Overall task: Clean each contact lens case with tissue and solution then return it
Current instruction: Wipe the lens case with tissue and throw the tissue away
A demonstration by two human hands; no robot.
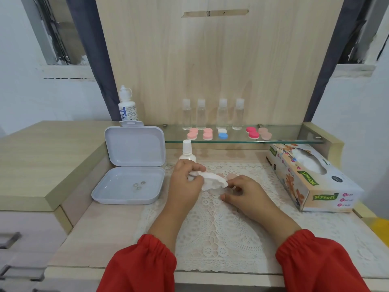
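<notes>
**Tissue held between both hands over the lace mat**

Both hands work at the middle of the counter (109, 224), above a white lace mat (221, 234). The left hand (185, 182) has its fingers curled round one end of a crumpled white tissue (212, 182); the right hand (246, 194) pinches the other end between thumb and fingertips. Just behind the tissue a beige contact lens case (231, 176) peeks out, mostly hidden; whether either hand touches it cannot be told. A small white dropper bottle (187, 151) stands upright just beyond the left hand.

On the glass shelf (294, 134) at the back lie five more lens cases: two pale pink ones (192, 133) (208, 133), a white-and-blue one (222, 134), a deep pink one (252, 132) and a beige one (264, 133). Behind them stand four clear bottles (212, 113) in a row.

To the left, a white hinged box (134, 163) lies open with a few small clear pieces in its tray, and a solution bottle (127, 106) stands behind it. A tissue box (311, 180) sits at the right, near the right hand. Red sleeves (145, 268) cover both forearms.
</notes>
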